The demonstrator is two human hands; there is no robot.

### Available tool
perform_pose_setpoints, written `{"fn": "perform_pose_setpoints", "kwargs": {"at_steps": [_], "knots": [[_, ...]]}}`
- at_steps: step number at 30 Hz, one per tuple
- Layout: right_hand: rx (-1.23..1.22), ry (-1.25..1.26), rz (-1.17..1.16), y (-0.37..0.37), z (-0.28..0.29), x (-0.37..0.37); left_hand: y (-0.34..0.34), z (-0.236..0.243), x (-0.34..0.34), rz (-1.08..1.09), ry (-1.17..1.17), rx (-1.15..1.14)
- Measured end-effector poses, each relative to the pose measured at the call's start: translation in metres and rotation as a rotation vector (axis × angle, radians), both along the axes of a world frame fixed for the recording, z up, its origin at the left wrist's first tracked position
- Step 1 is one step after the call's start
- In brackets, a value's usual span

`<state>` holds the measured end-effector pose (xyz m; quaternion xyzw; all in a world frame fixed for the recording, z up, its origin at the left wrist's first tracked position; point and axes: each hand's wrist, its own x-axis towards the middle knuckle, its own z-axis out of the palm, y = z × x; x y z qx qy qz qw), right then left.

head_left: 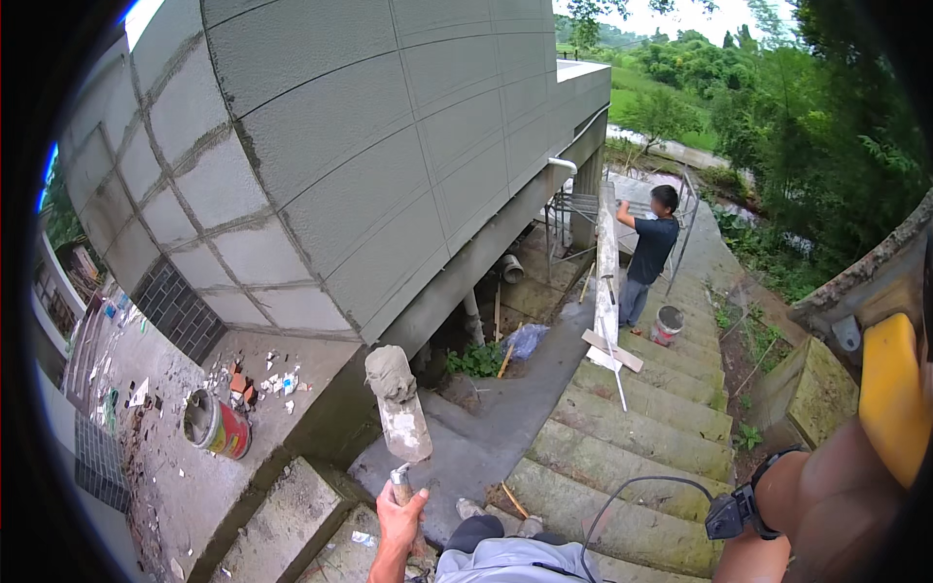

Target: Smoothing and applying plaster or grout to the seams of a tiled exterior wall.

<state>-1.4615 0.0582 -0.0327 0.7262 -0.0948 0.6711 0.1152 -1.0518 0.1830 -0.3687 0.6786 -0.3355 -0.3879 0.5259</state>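
My left hand is closed round the wooden handle of a trowel. A lump of wet grey mortar sits on the far end of its flat blade. At the right edge, very near the camera, my raised right hand holds a plastering trowel by its yellow handle. Its broad plate has a mortar-crusted edge, and its far side runs out of the picture. The fingers of this hand are mostly hidden. A black strapped device with a cable sits at my right wrist.
Ahead rises a grey rendered wall. A red bucket stands on the ledge to the left, beside broken bricks. Mossy concrete steps descend ahead; another person stands there near a bucket, planks and scaffolding.
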Motion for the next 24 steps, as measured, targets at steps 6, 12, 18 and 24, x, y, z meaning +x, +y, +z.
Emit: {"fn": "perform_pose_setpoints", "kwargs": {"at_steps": [6,12,18,24], "knots": [[-0.201,0.024,-0.097,-0.011,0.021,-0.012,0.01,0.02,0.003,-0.015,-0.085,-0.093],[-0.202,0.0,-0.203,0.002,0.012,-0.037,0.002,0.014,-0.001,0.039,-0.031,-0.042],[-0.19,-0.14,-0.243,0.005,-0.024,-0.022,-0.017,-0.019,-0.002,0.038,0.079,-0.034],[-0.067,-0.215,-0.195,0.001,-0.074,0.023,-0.015,-0.025,0.018,0.036,0.045,0.047]]}}
